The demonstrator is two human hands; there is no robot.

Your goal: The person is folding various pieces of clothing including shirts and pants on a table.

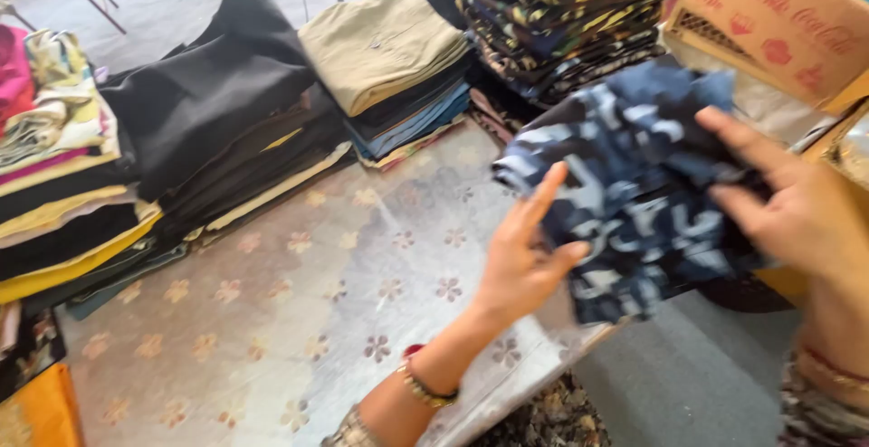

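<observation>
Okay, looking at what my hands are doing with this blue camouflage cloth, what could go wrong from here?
1. The blue camouflage cloth is bunched between the left hand and right hand, held over the table edge; a loose grip might let it drop to the floor.
2. The camouflage stack close behind stands tall; swinging the cloth could nudge it over.
3. The cardboard box sits close to the right hand and could be knocked.

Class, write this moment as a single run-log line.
left hand: grips blue camouflage garment | right hand: grips same garment | held above: floral table cover | behind: folded clothes stacks
</observation>
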